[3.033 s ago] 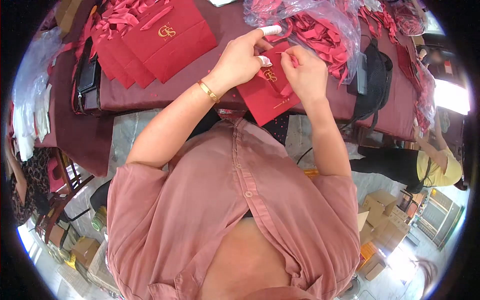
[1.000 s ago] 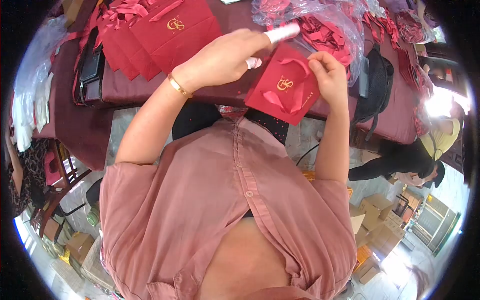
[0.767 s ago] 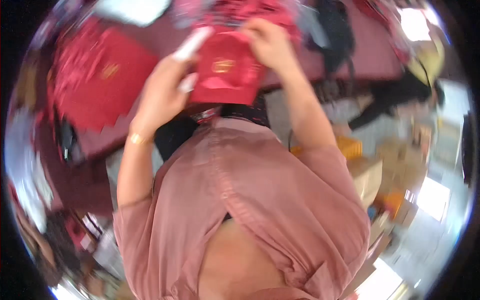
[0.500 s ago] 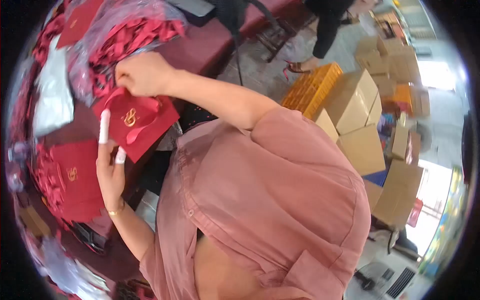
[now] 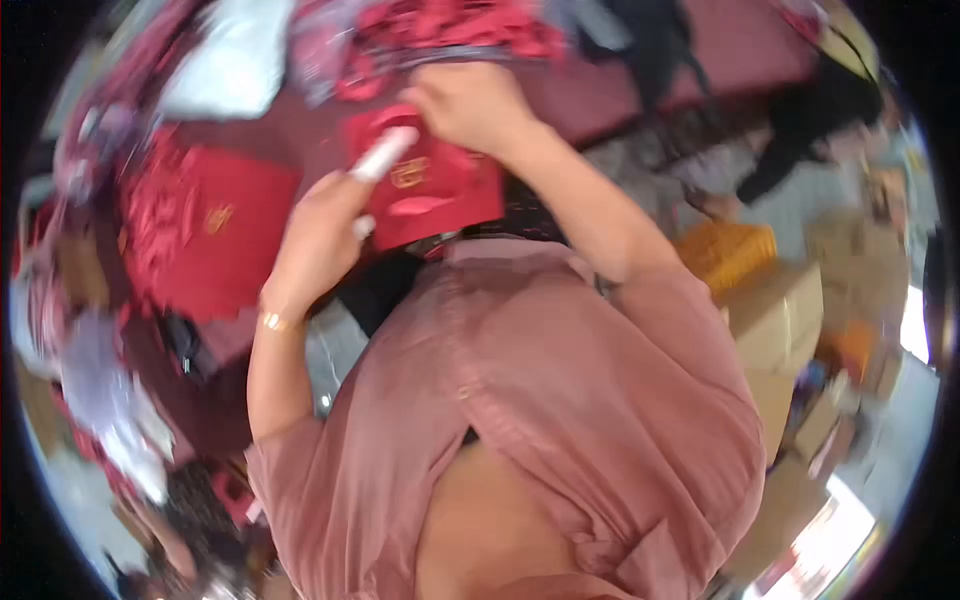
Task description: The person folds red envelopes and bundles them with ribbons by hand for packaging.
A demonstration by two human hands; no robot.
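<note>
Swung round from between nine and ten o'clock half a second ago, the red bag (image 5: 455,205) now sits at eleven in the head view. Left hand (image 5: 325,225), partly open, lays a white-wrapped finger (image 5: 385,155) across its front; right hand (image 5: 470,105) curls at its top, grip too blurred to tell. Stacked bags (image 5: 245,235) lie towards ten, red ribbons (image 5: 480,30) at twelve.

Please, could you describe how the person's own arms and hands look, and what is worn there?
The sleeves are short and dusty pink. A gold-coloured bracelet circles the left wrist. On the left hand, white coverings wrap index finger and thumb. Nothing worn is visible on the right hand.
</note>
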